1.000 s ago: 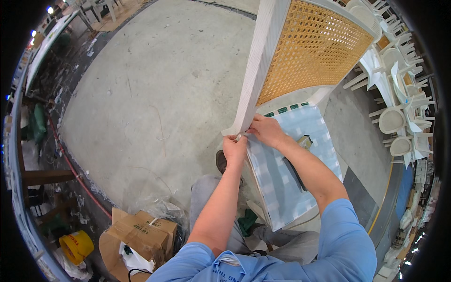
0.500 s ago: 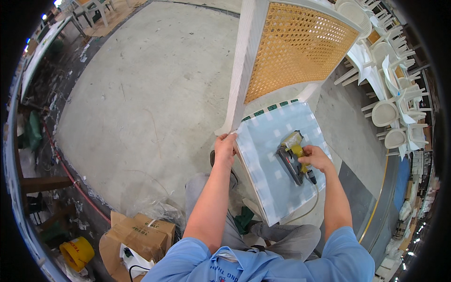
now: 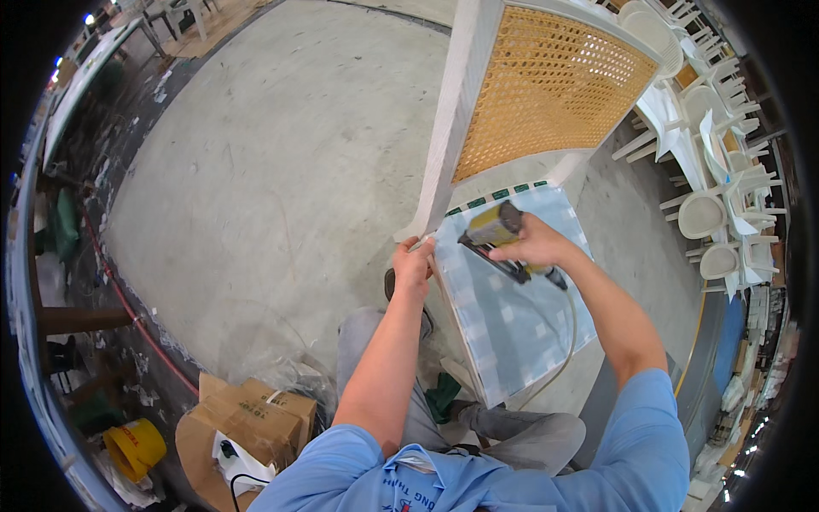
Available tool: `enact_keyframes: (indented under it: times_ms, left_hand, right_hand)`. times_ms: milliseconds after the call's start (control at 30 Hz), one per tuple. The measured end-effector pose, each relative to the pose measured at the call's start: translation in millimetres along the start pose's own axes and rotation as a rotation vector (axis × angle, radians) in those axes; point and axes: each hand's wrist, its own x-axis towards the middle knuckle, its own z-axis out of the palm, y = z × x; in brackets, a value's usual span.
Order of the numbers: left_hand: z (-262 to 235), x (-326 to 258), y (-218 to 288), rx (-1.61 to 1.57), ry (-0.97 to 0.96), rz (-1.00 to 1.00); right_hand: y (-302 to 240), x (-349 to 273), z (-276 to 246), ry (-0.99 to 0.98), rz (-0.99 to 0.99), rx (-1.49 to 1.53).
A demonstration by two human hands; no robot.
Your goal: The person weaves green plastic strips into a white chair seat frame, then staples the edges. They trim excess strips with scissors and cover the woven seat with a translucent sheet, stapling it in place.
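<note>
A pale chair frame (image 3: 433, 175) with a woven cane back (image 3: 546, 85) stands in front of me. Its seat carries a light blue cloth with white squares (image 3: 512, 341), and green strips (image 3: 499, 195) show along the rear edge. At the seat's rear left corner, my left hand (image 3: 412, 263) pinches the cloth's edge against the chair. My right hand (image 3: 543, 242) is wrapped around a yellow and black staple gun (image 3: 495, 227), held tilted over the seat with its nose toward the left. From the gun's handle a thin air hose (image 3: 572, 328) hangs down across the cloth.
Stacked pale chairs (image 3: 704, 213) line the right side. At lower left sit an opened cardboard box (image 3: 256, 422) with clear plastic and a yellow bucket (image 3: 136, 448). A red hose (image 3: 141, 322) runs along the floor at left, near a long table (image 3: 85, 90).
My right hand has closed around the staple gun and lifted it off the seat, up and to the left. My left hand stays at the rear left corner.
</note>
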Motion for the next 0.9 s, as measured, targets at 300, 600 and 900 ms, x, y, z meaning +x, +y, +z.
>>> enact_keyframes:
  times_ms: [300,600,900]
  left_hand:
    - [-0.3,4.4,-9.4,-0.102,-0.050,-0.019]
    - [-2.6,5.7,-9.8,-0.162,-0.060,-0.031]
    - [-2.7,6.3,-11.9,-0.173,-0.077,-0.080]
  right_hand:
    - [-8.9,44.4,21.5,-0.145,-0.086,-0.060]
    - [-9.0,54.0,25.9,-0.127,-0.231,-0.195]
    - [-15.4,47.1,24.5,-0.129,-0.342,-0.255]
